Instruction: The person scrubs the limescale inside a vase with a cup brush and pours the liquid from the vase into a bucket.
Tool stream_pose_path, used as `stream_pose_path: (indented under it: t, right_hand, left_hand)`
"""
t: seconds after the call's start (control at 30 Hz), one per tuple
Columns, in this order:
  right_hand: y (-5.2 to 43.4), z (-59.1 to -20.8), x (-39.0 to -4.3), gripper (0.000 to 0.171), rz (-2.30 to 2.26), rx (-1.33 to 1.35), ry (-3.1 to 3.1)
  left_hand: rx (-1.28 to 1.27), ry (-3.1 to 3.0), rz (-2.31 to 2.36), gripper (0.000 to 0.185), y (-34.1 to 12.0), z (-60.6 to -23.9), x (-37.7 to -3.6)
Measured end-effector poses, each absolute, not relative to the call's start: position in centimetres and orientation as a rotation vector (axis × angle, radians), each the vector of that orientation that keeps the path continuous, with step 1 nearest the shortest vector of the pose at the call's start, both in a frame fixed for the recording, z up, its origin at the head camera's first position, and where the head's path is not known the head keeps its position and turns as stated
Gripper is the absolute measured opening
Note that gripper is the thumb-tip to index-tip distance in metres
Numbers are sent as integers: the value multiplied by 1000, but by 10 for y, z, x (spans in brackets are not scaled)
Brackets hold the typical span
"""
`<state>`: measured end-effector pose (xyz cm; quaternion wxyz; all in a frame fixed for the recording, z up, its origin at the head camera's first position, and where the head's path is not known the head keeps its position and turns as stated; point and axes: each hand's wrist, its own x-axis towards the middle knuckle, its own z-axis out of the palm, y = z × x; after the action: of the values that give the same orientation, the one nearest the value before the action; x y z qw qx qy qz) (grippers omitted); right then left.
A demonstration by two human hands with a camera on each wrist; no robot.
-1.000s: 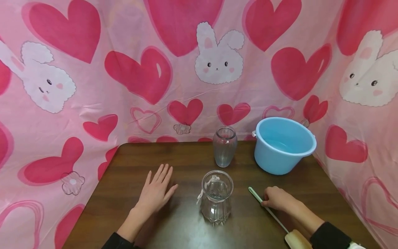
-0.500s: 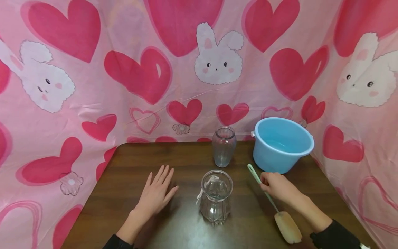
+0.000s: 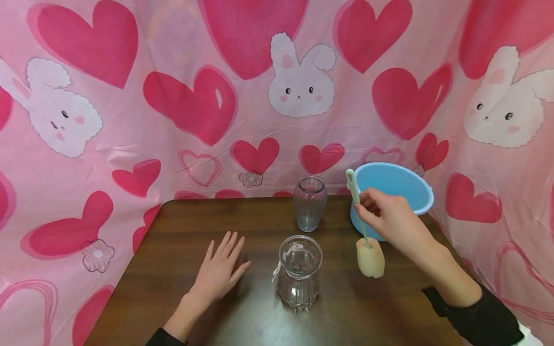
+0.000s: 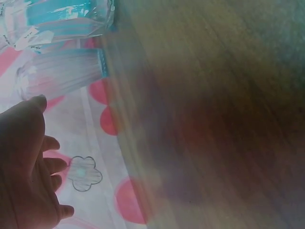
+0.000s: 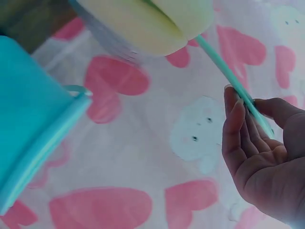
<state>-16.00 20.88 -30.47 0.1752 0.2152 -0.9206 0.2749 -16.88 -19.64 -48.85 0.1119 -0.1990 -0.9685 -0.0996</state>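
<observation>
My right hand (image 3: pixel 389 214) pinches the green handle of a sponge bottle brush (image 3: pixel 370 258) between thumb and fingers. The brush hangs upright, its pale yellow sponge head down, raised over the table in front of the blue bucket (image 3: pixel 417 190). In the right wrist view the same sponge head (image 5: pixel 143 24) fills the top, with the thin handle running down to my fingers. My left hand (image 3: pixel 218 271) rests on the table, fingers straight and spread. To its right stands a clear glass vase (image 3: pixel 298 288) with a white ribbon at its neck.
Behind that vase is a taller, ribbed glass vase (image 3: pixel 309 206), left of the bucket. The brown wooden table (image 3: pixel 173 250) reaches back to a pink cloth (image 3: pixel 207 178) printed with hearts and rabbits, which also hangs along both sides.
My right hand has lifted the brush from the table and moved it up and back toward the bucket, turning it from lying slanted to hanging upright. The left hand stays in place.
</observation>
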Motion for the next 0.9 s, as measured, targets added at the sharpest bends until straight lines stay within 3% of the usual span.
stream_pose_path:
  t: [0.5,0.9]
  right_hand:
    - [173,-266,-147,25,908,692,-2222]
    - [157,-271,-148,29,1068,821,-2209]
  left_hand:
    - [-613,-2828,-291,67,-194,-493,-168]
    - [-612,-2812,-333,64,-189,-488,-163]
